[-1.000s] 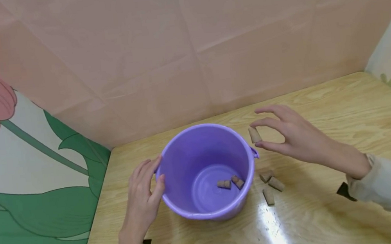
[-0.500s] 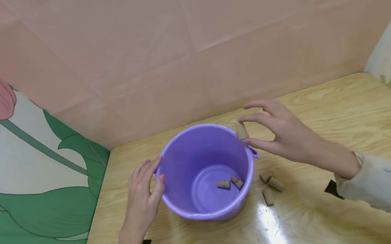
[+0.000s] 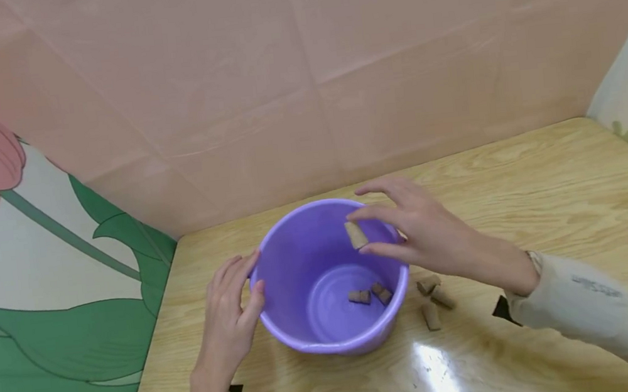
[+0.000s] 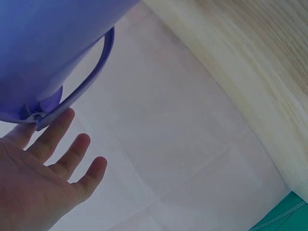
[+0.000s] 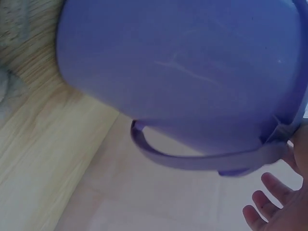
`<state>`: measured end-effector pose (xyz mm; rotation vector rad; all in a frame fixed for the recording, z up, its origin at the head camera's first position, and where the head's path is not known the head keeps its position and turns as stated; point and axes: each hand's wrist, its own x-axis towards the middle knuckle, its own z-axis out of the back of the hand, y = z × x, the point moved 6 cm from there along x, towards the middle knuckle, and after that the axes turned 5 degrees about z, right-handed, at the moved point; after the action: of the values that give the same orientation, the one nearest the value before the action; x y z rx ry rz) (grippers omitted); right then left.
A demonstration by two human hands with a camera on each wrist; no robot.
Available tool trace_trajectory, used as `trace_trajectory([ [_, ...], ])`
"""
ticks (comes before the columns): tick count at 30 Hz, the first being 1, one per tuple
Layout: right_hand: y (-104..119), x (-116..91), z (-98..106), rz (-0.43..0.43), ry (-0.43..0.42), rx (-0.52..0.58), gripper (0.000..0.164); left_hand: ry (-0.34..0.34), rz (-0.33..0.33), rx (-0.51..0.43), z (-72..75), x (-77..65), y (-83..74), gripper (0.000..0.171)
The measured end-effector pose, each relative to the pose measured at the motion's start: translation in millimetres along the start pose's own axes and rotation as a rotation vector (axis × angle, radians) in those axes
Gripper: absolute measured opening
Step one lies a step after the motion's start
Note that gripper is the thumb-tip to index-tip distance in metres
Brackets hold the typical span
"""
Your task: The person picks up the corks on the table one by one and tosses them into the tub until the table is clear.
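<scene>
A purple bucket [image 3: 300, 263] stands on the table. My left hand [image 3: 225, 331] holds its left rim with the thumb and index finger. In the left wrist view, the other fingers [image 4: 72, 159] spread loosely beside the bucket's handle [image 4: 96, 72]. Above the bucket's opening, my right hand [image 3: 431, 229] pinches a tapered cork [image 3: 356, 235] between thumb and index finger. The right wrist view shows only part of this hand, by the rim and handle [image 5: 192, 161]; the cork is hidden there. Two darker corks lie on the bucket's bottom, a lengthwise one [image 3: 360, 297] and a slanted one [image 3: 381, 293].
Three more corks lie on the wooden table [image 3: 496, 203] right of the bucket, two together [image 3: 428, 284] and one nearer [image 3: 431, 316]. A pinkish covered wall [image 3: 304, 96] rises behind the table. A flower-patterned panel [image 3: 71, 270] borders the left.
My right hand has carried the pinched cork leftward, from right of the bucket across its rim to over the opening. The left hand and the bucket have stayed in place.
</scene>
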<state>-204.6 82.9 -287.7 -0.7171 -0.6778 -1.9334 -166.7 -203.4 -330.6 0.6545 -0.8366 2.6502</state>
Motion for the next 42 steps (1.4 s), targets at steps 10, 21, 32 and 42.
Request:
trace_trajectory([
  [10, 0, 4, -7, -0.048, 0.029, 0.053, 0.047, -0.017, -0.019, -0.007, 2.0, -0.4, -1.6, 0.045],
  [21, -7, 4, -11, -0.142, 0.100, 0.097, 0.045, -0.025, -0.026, -0.011, 1.2, -0.2, 0.8, 0.045],
  [32, -8, -1, -12, -0.181, 0.111, 0.116, 0.043, -0.017, -0.024, -0.016, 1.3, 0.4, 0.8, 0.045],
  [42, -6, -2, -10, -0.144, 0.101, 0.080, 0.041, -0.025, -0.030, -0.021, 1.1, 0.0, 3.5, 0.046],
])
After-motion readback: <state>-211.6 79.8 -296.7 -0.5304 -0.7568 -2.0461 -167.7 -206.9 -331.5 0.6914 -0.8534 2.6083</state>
